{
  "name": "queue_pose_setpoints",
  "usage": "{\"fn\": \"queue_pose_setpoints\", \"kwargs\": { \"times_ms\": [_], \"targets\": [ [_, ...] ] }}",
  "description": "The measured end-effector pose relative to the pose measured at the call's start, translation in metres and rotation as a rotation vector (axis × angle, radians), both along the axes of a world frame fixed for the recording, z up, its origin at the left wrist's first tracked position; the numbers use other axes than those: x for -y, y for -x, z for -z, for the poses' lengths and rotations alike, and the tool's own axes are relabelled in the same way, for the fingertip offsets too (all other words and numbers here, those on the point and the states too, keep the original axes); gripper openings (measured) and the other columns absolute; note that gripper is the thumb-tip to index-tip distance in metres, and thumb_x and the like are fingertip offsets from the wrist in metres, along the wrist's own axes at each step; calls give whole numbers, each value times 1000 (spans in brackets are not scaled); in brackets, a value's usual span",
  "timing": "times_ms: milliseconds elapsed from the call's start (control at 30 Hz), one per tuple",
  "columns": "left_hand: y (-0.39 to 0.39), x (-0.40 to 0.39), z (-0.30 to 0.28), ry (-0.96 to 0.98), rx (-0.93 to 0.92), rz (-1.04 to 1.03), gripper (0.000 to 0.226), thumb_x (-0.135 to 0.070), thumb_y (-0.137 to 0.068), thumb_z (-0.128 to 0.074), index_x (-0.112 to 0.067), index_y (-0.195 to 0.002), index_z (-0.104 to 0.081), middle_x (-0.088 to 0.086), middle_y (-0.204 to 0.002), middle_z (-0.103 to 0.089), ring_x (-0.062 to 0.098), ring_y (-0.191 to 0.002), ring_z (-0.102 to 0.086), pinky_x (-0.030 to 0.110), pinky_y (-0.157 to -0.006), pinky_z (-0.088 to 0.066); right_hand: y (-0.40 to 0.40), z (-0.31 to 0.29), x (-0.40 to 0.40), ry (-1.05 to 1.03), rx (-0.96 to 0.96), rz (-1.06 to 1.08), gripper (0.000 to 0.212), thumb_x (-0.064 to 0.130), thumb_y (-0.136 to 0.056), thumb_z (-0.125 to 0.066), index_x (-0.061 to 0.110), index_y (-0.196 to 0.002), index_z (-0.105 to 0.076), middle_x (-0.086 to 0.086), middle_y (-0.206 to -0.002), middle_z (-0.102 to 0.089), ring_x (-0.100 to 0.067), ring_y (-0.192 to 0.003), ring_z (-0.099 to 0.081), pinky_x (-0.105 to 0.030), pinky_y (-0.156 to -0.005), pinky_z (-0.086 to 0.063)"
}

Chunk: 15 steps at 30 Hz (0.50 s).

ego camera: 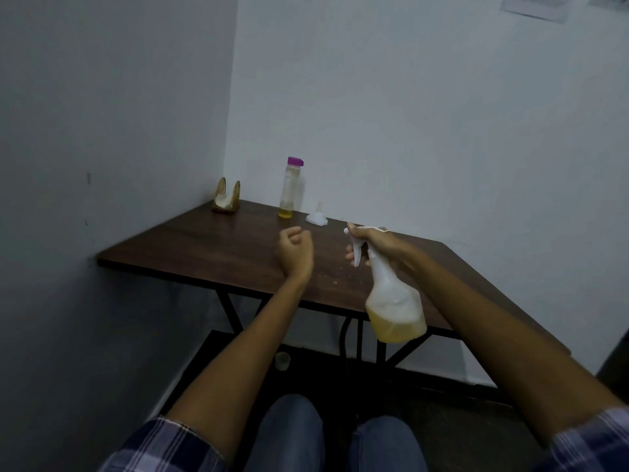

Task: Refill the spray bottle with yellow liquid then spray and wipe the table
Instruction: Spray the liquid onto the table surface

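Note:
My right hand (372, 245) grips the neck and trigger of a white spray bottle (391, 301), held above the near edge of the dark wooden table (211, 247); yellow liquid fills its lower part and its nozzle points left. My left hand (295, 249) hovers over the table's middle with fingers curled, holding nothing. A tall clear bottle (289, 189) with a purple cap and a little yellow liquid at the bottom stands at the back of the table. Beside it lies a small white funnel (316, 217).
A wicker napkin holder (226, 199) with white tissue sits in the table's back left corner. Grey walls close in on the left and behind. Black metal legs (231, 311) stand under the table. My knees are at the bottom of the view.

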<state>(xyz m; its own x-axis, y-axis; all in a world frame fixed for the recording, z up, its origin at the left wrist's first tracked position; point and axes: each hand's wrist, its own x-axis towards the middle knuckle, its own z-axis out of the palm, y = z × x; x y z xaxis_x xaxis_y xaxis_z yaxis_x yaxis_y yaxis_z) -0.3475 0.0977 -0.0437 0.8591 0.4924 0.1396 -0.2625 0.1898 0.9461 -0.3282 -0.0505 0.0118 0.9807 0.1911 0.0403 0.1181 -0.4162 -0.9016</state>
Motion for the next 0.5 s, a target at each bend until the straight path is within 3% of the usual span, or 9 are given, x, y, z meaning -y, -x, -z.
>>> {"fn": "queue_pose_setpoints", "kwargs": {
  "times_ms": [133,200,267,333,400,433,500],
  "targets": [
    [-7,-28,10,-73,-75,-204,24,-9,-91,-42,-15,-110,-56,3,-102,-70,22,-89,-65,34,-76,-54,-7,12,-6,-36,-18,49,37,41,-91,-57,9,-110,-62,-8,-52,-46,-16,-48,-47,-25,-45,-38],
    [-6,-31,10,-88,-95,-217,25,-9,-92,-41,-16,-111,-56,0,-102,-70,19,-89,-64,30,-73,-49,-5,11,-9,-11,-66,17,36,41,-91,-56,10,-109,-61,-10,-57,-57,-17,-50,-59,-24,-44,-45],
    [-7,-39,11,-97,-101,-231,25,-10,-92,-41,-16,-112,-55,0,-102,-70,19,-90,-64,29,-72,-48,-1,7,-12,-19,-145,-31,32,41,-93,-54,13,-107,-61,-14,-77,-65,-19,-61,-70,-24,-48,-52],
    [-8,-46,12,-97,-103,-242,26,-9,-92,-40,-15,-113,-55,0,-102,-70,19,-90,-64,30,-73,-47,0,8,-17,-22,-141,-41,31,41,-94,-52,13,-106,-61,-13,-71,-63,-18,-60,-68,-25,-48,-51],
    [-7,-49,14,-98,-109,-247,27,-9,-93,-40,-15,-114,-55,0,-103,-70,20,-91,-64,31,-74,-48,1,10,-21,-32,-84,-4,33,39,-95,-50,10,-107,-59,-10,-55,-49,-17,-49,-52,-25,-43,-42],
    [-7,-50,15,-101,-108,-243,27,-9,-93,-40,-15,-115,-54,0,-103,-70,20,-90,-64,32,-74,-49,1,11,-21,-52,-78,9,32,36,-95,-50,9,-108,-58,-10,-54,-44,-16,-48,-47,-25,-42,-39],
    [-7,-50,16,-109,-104,-242,27,-10,-93,-40,-15,-115,-54,0,-103,-70,18,-88,-64,31,-71,-48,1,9,-21,-69,-95,-4,29,35,-96,-50,10,-108,-58,-11,-63,-52,-18,-55,-54,-27,-45,-46]
  ]
}}
